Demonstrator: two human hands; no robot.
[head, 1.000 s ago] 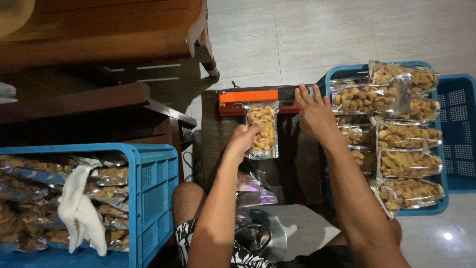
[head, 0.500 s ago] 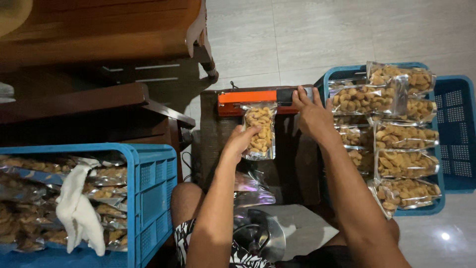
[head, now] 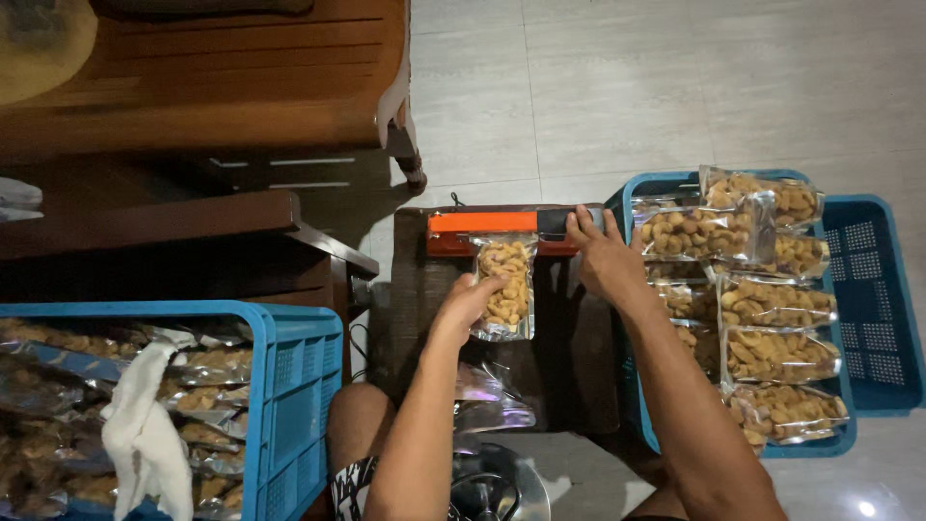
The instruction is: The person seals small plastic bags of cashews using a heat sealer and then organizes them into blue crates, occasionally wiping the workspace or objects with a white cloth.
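Beside both hands [head: 540, 280], blue crates [head: 289, 386] flank the sealer [head: 502, 227].

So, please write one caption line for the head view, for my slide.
Left hand holds a clear snack pouch under an orange sealer; right hand presses its bar.

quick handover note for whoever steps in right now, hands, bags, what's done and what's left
Left hand: holds the clear bag of cashews, its top edge tucked under the orange sealer.
Right hand: rests on the sealer's dark right end.
Done: filled bags stacked in the blue crate on the right.
Left: whether this bag's seal is made cannot be told. More bags and a white cloth lie in the blue crate on the left.
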